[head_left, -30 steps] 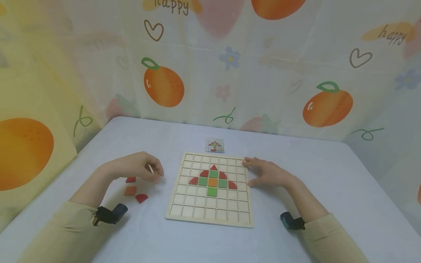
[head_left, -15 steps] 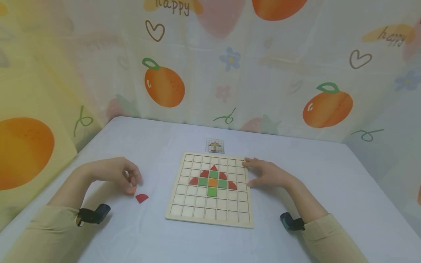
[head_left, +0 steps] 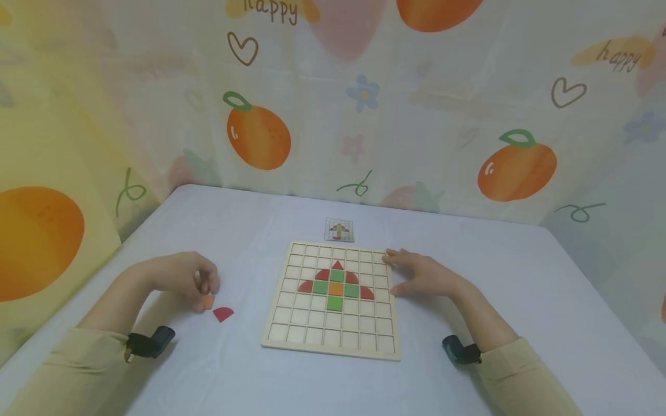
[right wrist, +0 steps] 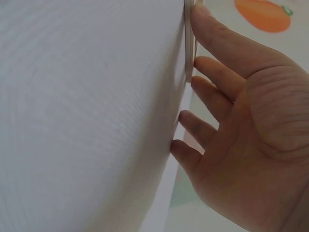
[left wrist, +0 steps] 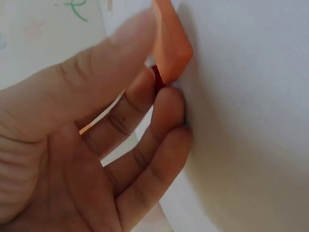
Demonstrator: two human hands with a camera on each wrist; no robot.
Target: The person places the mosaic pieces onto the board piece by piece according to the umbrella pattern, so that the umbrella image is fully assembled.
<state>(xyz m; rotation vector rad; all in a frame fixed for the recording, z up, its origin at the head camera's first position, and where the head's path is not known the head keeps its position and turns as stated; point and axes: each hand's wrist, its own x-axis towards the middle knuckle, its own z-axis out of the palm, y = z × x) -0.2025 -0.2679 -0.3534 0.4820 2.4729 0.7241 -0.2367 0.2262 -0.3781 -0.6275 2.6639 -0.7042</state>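
My left hand (head_left: 182, 276) is low over the table left of the board, its thumb and fingers pinching an orange square tile (head_left: 208, 301). In the left wrist view the tile (left wrist: 174, 46) tilts at the thumb tip, with a bit of a red piece (left wrist: 158, 77) showing behind it. A red quarter-circle tile (head_left: 223, 314) lies just beside that hand. Fingers spread and relaxed, my right hand (head_left: 424, 274) rests on the right edge of the wooden grid board (head_left: 333, 350). Red, green and orange tiles form an arrow-like figure in the board's middle.
Behind the board lies a small card (head_left: 339, 230) printed with a gridded figure in similar colours. A white cloth covers the table (head_left: 468, 237). A patterned curtain (head_left: 312, 69) hangs close behind the far table edge.
My left hand has moved left and down from beside the board to the loose tiles and taken hold of the orange square tile. The right hand has stayed on the board's edge.
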